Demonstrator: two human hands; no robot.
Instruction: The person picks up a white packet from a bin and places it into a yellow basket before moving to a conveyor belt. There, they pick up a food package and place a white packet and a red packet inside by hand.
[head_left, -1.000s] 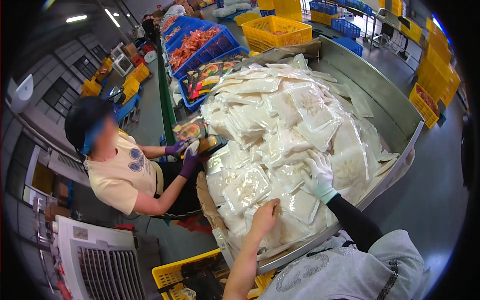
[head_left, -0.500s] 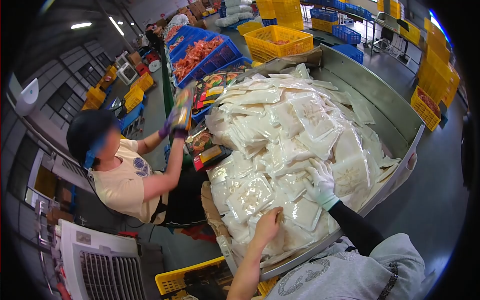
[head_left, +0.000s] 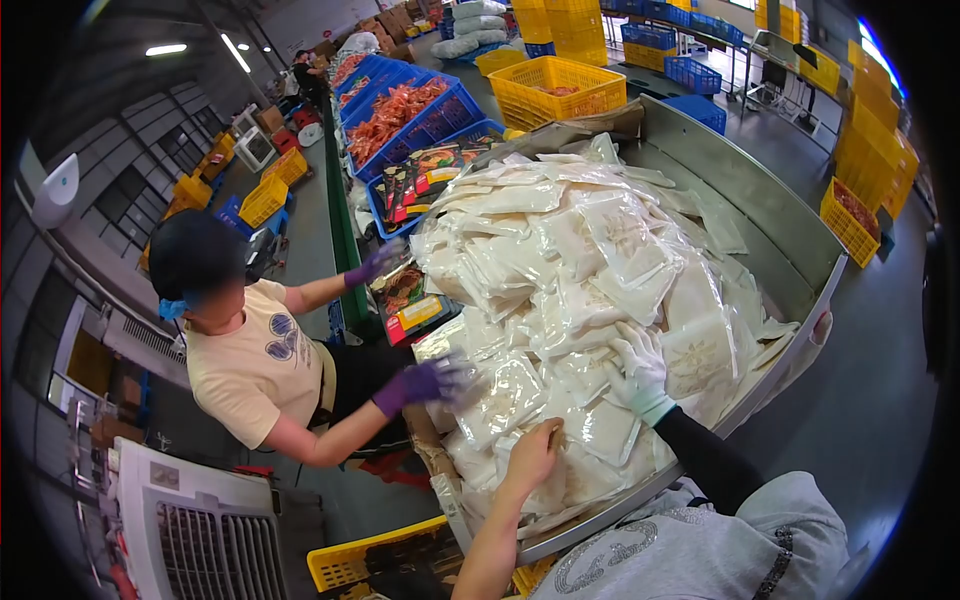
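Note:
A big heap of clear vacuum pouches [head_left: 590, 260] with pale contents fills a steel trough [head_left: 770, 200]. My bare left hand [head_left: 530, 455] lies on the heap's near edge, fingers curled over the rim of one pouch [head_left: 575, 450]. My right hand [head_left: 640, 365], in a white glove with a black sleeve, rests flat on the pouches with its fingers spread. A seated co-worker in a cream shirt [head_left: 250, 365] reaches one purple-gloved hand [head_left: 420, 382] into the heap's left side. The co-worker's other hand [head_left: 375, 262] is beside printed bags [head_left: 405, 295].
Blue crates [head_left: 420, 110] with orange goods and printed bags line the left of the trough. Yellow crates [head_left: 555, 80] stand behind it, to the right [head_left: 850, 210] and below me [head_left: 350, 560]. A white grilled unit [head_left: 200, 520] is at lower left.
The co-worker's raised hands with a printed bag have come down; one purple glove now reaches into the pouch heap. My two hands have barely moved.

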